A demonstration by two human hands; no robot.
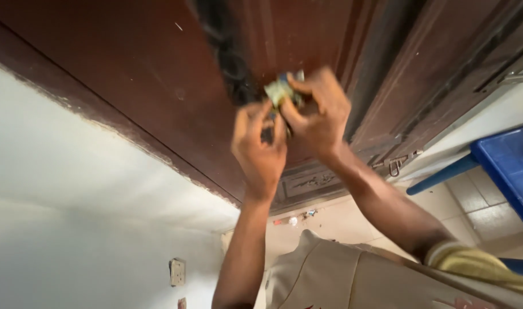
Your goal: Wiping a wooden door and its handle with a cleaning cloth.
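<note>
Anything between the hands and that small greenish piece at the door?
Nothing visible. Both the left hand and the right hand already pinch the small greenish piece, held against the dark wooden door.

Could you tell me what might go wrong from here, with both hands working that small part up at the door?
1. The small greenish part is pinched only by fingertips of the left hand and right hand, raised against the dark wooden door; it could slip and fall to the tiled floor.
2. The hands hide the work point, so alignment may be off.
</note>
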